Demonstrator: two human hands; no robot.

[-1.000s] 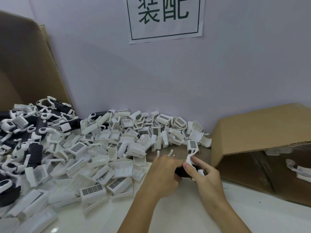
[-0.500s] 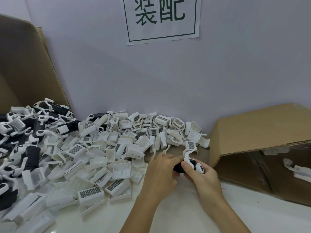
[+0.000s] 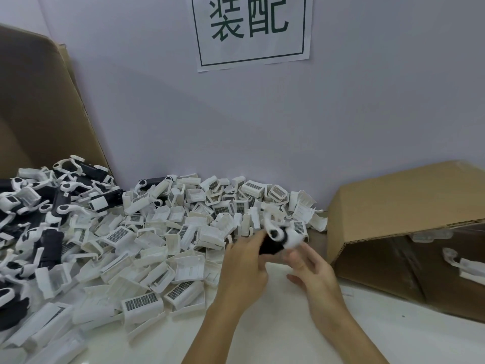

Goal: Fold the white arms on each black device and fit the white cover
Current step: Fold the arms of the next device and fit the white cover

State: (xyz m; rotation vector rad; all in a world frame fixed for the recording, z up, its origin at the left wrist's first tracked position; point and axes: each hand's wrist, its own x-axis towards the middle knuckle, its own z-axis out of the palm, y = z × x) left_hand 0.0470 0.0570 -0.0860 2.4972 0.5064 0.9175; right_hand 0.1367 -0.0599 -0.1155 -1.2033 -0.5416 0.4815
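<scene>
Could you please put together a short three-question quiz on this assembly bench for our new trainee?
1. True or false: the left hand holds the black plastic device with white arms.
2. Which lies nearer the open brown cardboard box: A, the heap of white plastic covers, or B, the pile of black devices?
3. Fill in: the right hand has its fingers ____.

Key: 1 true; 2 A; 3 spread.

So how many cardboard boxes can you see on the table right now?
2. One cardboard box stands at the far left behind the heap of parts; the other box lies on its side at the right, opening toward the camera. Others could be outside the view.
</scene>
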